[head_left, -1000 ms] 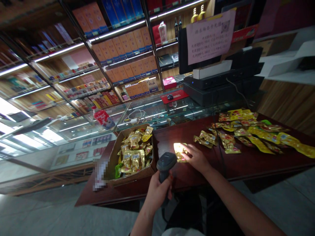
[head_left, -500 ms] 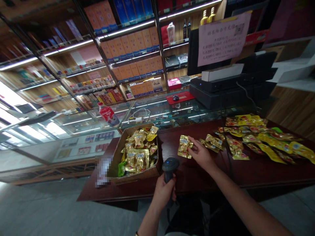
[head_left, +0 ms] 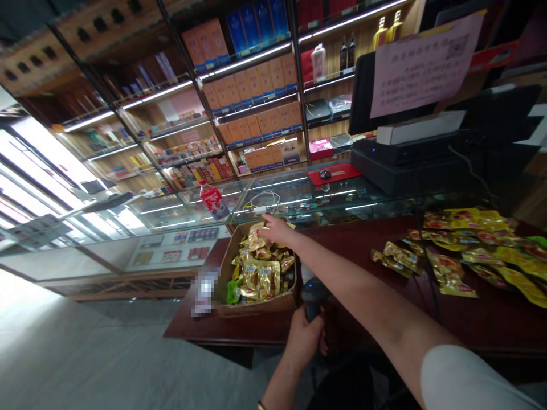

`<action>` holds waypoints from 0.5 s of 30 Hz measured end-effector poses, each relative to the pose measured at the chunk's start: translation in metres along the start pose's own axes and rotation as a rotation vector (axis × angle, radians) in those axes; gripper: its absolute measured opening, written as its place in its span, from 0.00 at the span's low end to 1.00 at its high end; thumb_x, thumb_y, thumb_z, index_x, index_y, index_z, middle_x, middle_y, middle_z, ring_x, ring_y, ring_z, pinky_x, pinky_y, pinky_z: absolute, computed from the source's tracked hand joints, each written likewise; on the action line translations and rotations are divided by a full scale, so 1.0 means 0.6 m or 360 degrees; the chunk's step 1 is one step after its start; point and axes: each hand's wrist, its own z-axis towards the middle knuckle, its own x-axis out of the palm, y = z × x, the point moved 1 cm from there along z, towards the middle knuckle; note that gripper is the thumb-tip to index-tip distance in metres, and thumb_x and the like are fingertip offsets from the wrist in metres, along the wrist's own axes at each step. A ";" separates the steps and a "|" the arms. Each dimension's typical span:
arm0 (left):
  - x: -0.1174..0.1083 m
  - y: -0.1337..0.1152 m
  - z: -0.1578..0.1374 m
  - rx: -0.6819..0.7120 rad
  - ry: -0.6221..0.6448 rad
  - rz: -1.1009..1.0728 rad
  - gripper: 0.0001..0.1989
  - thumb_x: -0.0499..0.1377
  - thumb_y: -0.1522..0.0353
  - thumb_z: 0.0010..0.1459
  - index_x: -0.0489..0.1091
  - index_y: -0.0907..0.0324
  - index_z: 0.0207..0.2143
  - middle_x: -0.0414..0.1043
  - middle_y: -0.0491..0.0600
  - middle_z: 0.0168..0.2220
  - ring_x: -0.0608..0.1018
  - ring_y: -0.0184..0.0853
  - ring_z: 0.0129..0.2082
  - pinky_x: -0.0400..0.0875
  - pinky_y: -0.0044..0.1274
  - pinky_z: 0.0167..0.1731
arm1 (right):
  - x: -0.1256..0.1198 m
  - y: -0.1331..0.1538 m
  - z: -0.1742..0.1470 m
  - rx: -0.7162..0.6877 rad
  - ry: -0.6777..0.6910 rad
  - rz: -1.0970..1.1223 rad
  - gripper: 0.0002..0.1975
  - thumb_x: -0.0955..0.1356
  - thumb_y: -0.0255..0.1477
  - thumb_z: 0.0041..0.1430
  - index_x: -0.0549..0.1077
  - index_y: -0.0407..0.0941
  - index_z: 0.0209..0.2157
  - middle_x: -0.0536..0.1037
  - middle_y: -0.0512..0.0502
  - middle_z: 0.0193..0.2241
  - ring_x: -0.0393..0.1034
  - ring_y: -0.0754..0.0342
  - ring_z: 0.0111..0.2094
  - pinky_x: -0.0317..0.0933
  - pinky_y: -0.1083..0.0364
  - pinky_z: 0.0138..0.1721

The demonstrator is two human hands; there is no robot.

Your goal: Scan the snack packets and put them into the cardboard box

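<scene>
My left hand (head_left: pixel 305 336) is wrapped around the handle of a dark barcode scanner (head_left: pixel 314 291), held upright at the near edge of the table. My right hand (head_left: pixel 277 232) reaches across to the far side of a cardboard box (head_left: pixel 256 309). At its fingertips is a small shiny gold snack packet (head_left: pixel 256 238), over the heap of similar gold packets (head_left: pixel 261 279) in the box. A green packet (head_left: pixel 233 290) lies in the box's near left corner. My right forearm passes above the scanner and hides part of the table.
Loose gold packets (head_left: pixel 401 257) and yellow snack packets (head_left: pixel 508 256) spread over the right of the dark red table (head_left: pixel 342 239). Behind stands a glass counter (head_left: pixel 294 196) with a red bottle (head_left: pixel 213 200), a mouse (head_left: pixel 325 173) and a monitor (head_left: pixel 363 94). A thin cable crosses the table.
My right hand has carried the gold packet from the middle of the table leftward to over the box. My left hand still grips the scanner. The view has shifted left.
</scene>
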 end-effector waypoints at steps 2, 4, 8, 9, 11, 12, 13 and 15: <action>-0.002 0.001 0.000 -0.0011 0.0008 -0.0015 0.14 0.61 0.60 0.51 0.65 0.59 0.35 0.64 0.38 0.15 0.65 0.27 0.08 0.61 0.18 0.08 | -0.013 -0.013 -0.007 0.0049 -0.0012 -0.0032 0.35 0.76 0.30 0.50 0.67 0.49 0.60 0.78 0.40 0.50 0.78 0.50 0.41 0.71 0.50 0.45; -0.004 0.003 0.001 -0.0016 0.0027 -0.0014 0.15 0.61 0.59 0.52 0.65 0.59 0.36 0.64 0.38 0.15 0.65 0.27 0.08 0.61 0.18 0.08 | -0.047 -0.040 -0.052 0.0011 -0.0066 -0.0061 0.28 0.73 0.30 0.54 0.70 0.48 0.57 0.78 0.40 0.51 0.78 0.51 0.41 0.71 0.50 0.45; -0.005 0.004 0.004 -0.0019 0.0071 -0.0010 0.16 0.61 0.59 0.52 0.65 0.59 0.37 0.64 0.37 0.15 0.65 0.27 0.08 0.62 0.18 0.08 | -0.177 -0.106 -0.206 -0.0189 -0.0425 -0.0556 0.17 0.66 0.28 0.59 0.76 0.47 0.50 0.79 0.43 0.48 0.76 0.50 0.44 0.69 0.48 0.50; -0.005 0.004 0.004 -0.0027 0.0081 -0.0011 0.16 0.62 0.58 0.52 0.65 0.59 0.37 0.64 0.37 0.15 0.65 0.26 0.08 0.62 0.18 0.08 | -0.216 -0.118 -0.245 -0.0209 -0.0554 -0.0793 0.16 0.65 0.28 0.60 0.76 0.48 0.49 0.79 0.43 0.48 0.74 0.48 0.47 0.67 0.46 0.53; -0.003 0.004 0.005 -0.0036 0.0086 -0.0005 0.17 0.62 0.58 0.51 0.65 0.59 0.38 0.64 0.36 0.15 0.64 0.26 0.08 0.61 0.18 0.08 | -0.292 -0.133 -0.308 -0.0182 -0.0784 -0.1227 0.17 0.62 0.29 0.62 0.77 0.47 0.49 0.79 0.42 0.47 0.72 0.45 0.48 0.64 0.43 0.54; -0.003 0.003 0.005 -0.0030 0.0080 0.0005 0.17 0.62 0.58 0.51 0.65 0.59 0.38 0.64 0.36 0.15 0.65 0.26 0.08 0.61 0.18 0.08 | -0.323 -0.137 -0.332 -0.0150 -0.0854 -0.1414 0.17 0.61 0.29 0.63 0.76 0.47 0.50 0.79 0.41 0.46 0.72 0.45 0.48 0.63 0.43 0.54; -0.002 0.003 0.004 -0.0019 0.0070 0.0014 0.17 0.62 0.57 0.51 0.65 0.59 0.38 0.64 0.36 0.15 0.65 0.26 0.08 0.61 0.18 0.08 | -0.348 -0.139 -0.349 -0.0103 -0.0913 -0.1588 0.18 0.61 0.29 0.64 0.76 0.46 0.50 0.79 0.40 0.46 0.72 0.44 0.47 0.62 0.43 0.52; -0.001 0.004 0.004 0.0004 0.0048 0.0020 0.18 0.63 0.56 0.51 0.65 0.59 0.38 0.64 0.36 0.15 0.65 0.26 0.08 0.60 0.17 0.08 | -0.378 -0.143 -0.370 0.0014 -0.0939 -0.1884 0.17 0.61 0.29 0.64 0.77 0.45 0.49 0.79 0.38 0.44 0.71 0.43 0.45 0.62 0.44 0.48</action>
